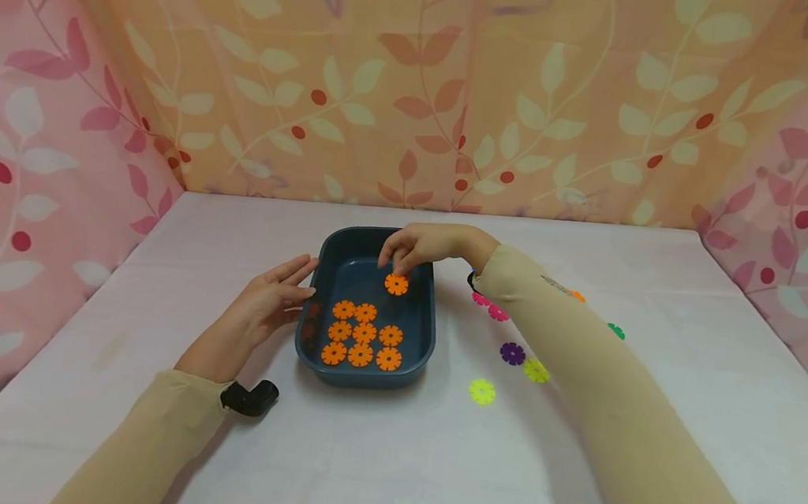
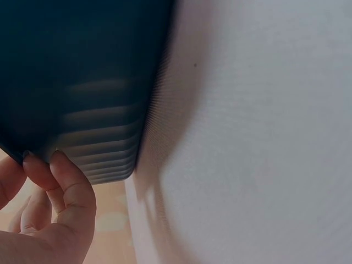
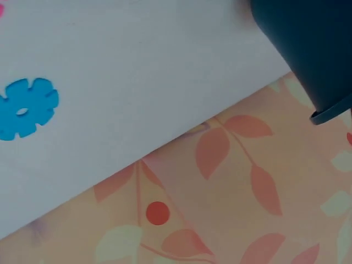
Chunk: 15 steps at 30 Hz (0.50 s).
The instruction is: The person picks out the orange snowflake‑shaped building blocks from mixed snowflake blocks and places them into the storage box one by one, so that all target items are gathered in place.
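In the head view, a dark blue rectangular tray (image 1: 326, 372) holds rows of orange notched plastic discs (image 1: 364, 333) on its floor, toward the near end. My right hand (image 1: 419, 245) reaches over the far right part of this tray, its fingertips pinching another orange disc (image 1: 396, 285). On the opposite side, my left hand (image 1: 268, 301) rests its fingertips against the left rim. The left wrist view shows the fingers (image 2: 71, 181) of that hand bent at the tray's outer wall (image 2: 99, 132). My right hand is outside the right wrist view.
Loose discs lie right of the tray: purple (image 1: 512, 354), yellow (image 1: 482, 392), pink (image 1: 498, 312) and green (image 1: 617, 331), some partly behind the right sleeve (image 1: 581, 353). A blue disc (image 3: 28, 109) shows in the right wrist view. Patterned curtains (image 1: 417, 87) border the white tabletop (image 1: 387, 464).
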Each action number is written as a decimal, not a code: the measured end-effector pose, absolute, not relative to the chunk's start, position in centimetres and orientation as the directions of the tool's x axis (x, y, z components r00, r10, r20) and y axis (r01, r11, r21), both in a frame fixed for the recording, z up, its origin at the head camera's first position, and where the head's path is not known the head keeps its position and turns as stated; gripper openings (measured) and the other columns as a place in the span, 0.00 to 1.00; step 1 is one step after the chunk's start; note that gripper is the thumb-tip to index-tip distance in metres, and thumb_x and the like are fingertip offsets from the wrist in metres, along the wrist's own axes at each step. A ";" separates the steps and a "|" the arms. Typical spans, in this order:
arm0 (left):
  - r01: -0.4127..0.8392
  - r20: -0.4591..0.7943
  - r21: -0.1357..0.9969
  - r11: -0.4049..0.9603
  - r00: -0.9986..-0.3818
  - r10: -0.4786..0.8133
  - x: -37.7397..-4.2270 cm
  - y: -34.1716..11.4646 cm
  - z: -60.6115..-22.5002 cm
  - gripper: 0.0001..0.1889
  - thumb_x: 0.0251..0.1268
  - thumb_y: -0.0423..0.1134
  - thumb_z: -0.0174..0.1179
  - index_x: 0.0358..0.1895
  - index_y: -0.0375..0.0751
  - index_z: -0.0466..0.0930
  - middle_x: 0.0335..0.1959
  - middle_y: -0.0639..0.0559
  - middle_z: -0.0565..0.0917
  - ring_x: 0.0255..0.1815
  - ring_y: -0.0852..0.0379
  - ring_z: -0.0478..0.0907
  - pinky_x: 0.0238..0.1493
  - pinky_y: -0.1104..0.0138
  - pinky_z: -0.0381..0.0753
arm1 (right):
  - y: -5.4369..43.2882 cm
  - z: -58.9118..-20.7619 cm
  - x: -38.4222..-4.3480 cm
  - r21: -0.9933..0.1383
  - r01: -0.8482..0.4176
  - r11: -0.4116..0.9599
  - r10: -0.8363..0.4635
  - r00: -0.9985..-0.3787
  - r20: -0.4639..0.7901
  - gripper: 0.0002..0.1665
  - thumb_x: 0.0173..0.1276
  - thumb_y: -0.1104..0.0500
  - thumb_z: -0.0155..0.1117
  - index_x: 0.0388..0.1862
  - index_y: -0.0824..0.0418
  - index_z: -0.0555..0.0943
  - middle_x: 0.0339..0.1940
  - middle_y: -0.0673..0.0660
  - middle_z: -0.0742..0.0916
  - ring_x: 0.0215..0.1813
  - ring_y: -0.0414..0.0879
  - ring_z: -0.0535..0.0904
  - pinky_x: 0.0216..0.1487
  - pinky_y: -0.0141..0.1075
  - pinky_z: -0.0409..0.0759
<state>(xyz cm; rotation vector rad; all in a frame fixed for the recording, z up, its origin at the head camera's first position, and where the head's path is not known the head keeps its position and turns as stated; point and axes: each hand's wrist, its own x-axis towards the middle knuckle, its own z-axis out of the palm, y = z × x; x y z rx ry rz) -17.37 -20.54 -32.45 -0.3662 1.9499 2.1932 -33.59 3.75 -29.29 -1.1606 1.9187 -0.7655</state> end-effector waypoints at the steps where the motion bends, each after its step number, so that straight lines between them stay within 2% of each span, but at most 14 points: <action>1: -0.297 -0.303 0.947 -0.122 -0.953 -0.026 -17.4 -20.6 -32.4 0.36 0.71 0.26 0.51 0.78 0.46 0.49 0.76 0.53 0.56 0.37 0.61 0.78 0.45 0.66 0.73 | 3.5 -29.2 -33.6 -0.782 -0.458 0.423 -0.902 -0.300 -0.312 0.17 0.71 0.69 0.57 0.57 0.75 0.73 0.29 0.52 0.85 0.36 0.46 0.80 0.54 0.48 0.76; 8: -0.302 -0.309 0.943 -0.139 -0.951 -0.025 -17.4 -20.5 -32.3 0.36 0.71 0.25 0.50 0.78 0.46 0.49 0.76 0.53 0.56 0.38 0.60 0.79 0.47 0.66 0.72 | 1.5 -30.1 -33.3 -0.715 -0.481 0.507 -0.861 -0.258 -0.437 0.07 0.67 0.70 0.61 0.43 0.67 0.78 0.29 0.54 0.86 0.32 0.45 0.81 0.43 0.38 0.80; 15: -0.310 -0.317 0.941 -0.134 -0.948 -0.036 -17.3 -20.3 -32.3 0.36 0.71 0.25 0.50 0.78 0.46 0.49 0.76 0.53 0.56 0.38 0.60 0.79 0.47 0.66 0.73 | 0.6 -30.8 -33.2 -0.666 -0.496 0.557 -0.827 -0.256 -0.501 0.04 0.64 0.70 0.64 0.36 0.64 0.79 0.27 0.53 0.86 0.30 0.45 0.80 0.40 0.37 0.80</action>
